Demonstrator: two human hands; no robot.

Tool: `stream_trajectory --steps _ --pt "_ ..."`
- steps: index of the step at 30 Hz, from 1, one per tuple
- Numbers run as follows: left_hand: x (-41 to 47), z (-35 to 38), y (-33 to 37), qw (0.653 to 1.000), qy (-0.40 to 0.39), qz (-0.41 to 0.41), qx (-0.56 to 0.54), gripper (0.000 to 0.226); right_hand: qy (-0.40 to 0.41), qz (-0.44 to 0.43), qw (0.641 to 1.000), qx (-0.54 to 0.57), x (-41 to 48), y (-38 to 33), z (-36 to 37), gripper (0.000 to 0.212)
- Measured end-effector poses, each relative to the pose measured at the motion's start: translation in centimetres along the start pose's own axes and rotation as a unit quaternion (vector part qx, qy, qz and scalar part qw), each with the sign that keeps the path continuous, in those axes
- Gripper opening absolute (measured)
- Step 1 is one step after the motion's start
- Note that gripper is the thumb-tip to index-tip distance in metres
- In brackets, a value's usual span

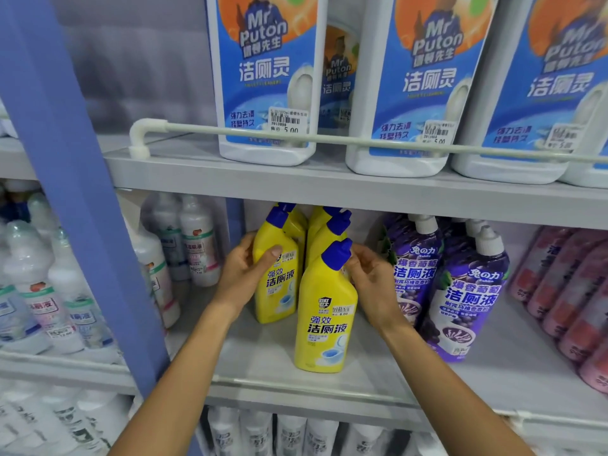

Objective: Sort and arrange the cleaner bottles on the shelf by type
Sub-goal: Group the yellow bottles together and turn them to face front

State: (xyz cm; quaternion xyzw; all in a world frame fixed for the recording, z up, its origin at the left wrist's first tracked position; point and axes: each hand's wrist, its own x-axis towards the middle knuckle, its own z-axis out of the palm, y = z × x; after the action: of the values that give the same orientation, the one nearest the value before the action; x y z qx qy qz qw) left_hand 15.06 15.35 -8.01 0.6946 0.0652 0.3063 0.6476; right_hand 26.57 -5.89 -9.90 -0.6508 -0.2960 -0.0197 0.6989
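Observation:
Several yellow cleaner bottles with blue caps stand on the middle shelf [329,390]. My left hand [245,269] grips the left yellow bottle [279,284] from its left side, thumb across its front. The front yellow bottle [325,320] stands upright nearer the shelf edge. My right hand [371,281] is at its right shoulder, fingers curled just below the blue cap [337,255]; whether they grip it is unclear. More yellow bottles [324,232] stand behind.
Purple cleaner bottles [460,301] stand right of the yellow ones, pink bottles [572,291] further right. White bottles [197,241] fill the bay left of the blue upright post [85,199]. Large white and blue jugs [266,77] sit on the upper shelf behind a rail.

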Motion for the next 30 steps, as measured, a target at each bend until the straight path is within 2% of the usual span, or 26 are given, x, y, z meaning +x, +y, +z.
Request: stream_trajectory --steps 2,4,8,13,17,20,26,30 --pt "-0.4 0.0 -0.4 0.998 0.051 0.007 0.04 0.047 0.012 -0.014 1.0 -0.011 -0.4 0.3 0.4 0.046" --pt "-1.0 -0.1 -0.7 0.993 0.082 0.01 0.081 0.047 0.024 -0.026 0.999 -0.023 -0.7 0.7 0.7 0.05" --pt "-1.5 -0.7 -1.4 0.989 0.059 0.031 0.134 0.022 0.032 -0.078 0.991 -0.106 -1.0 1.1 0.5 0.055" --pt "-0.2 -1.0 -1.6 0.989 0.019 0.051 0.139 0.022 0.047 -0.119 0.969 -0.213 -0.4 1.0 0.7 0.062" --pt "0.5 -0.7 -2.4 0.99 -0.001 0.061 0.128 0.032 0.05 -0.115 0.967 -0.22 -0.2 1.0 1.2 0.055" --pt "0.6 -0.6 -3.3 0.992 -0.013 0.06 0.111 0.043 0.037 -0.11 0.97 -0.212 -0.1 1.2 1.2 0.057" --pt "0.5 -0.4 -4.0 0.991 0.001 0.058 0.119 0.049 0.031 -0.105 0.968 -0.225 0.0 1.3 1.5 0.053" --pt "0.3 0.1 -5.0 0.987 0.011 0.045 0.157 0.067 0.039 -0.099 0.966 -0.233 0.0 1.3 1.4 0.05"
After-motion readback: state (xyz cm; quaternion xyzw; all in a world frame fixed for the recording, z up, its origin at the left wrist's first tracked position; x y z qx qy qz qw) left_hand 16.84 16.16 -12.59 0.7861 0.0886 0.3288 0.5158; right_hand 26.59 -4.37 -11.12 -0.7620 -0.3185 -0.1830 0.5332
